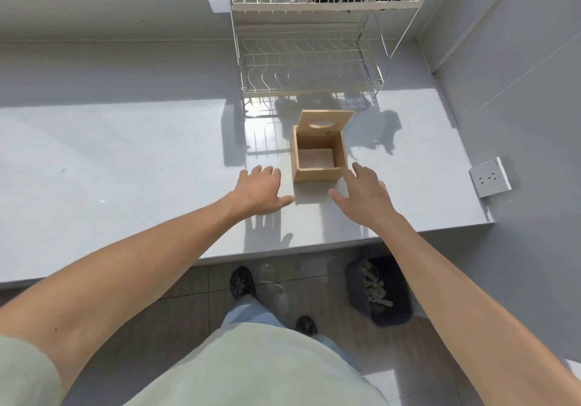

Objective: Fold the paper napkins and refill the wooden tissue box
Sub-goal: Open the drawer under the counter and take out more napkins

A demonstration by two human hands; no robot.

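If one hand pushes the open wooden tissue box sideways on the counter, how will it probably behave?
The wooden tissue box looks rigid, with thin flat walls, so it should keep its shape. It seems nearly empty, so probably light, and it may slide easily on the smooth counter. Its lid stands tilted at the back edge and might shift or drop.

A square light-wood tissue box (319, 162) stands upright and open on the counter, its slotted wooden lid (325, 122) propped tilted against its far edge.
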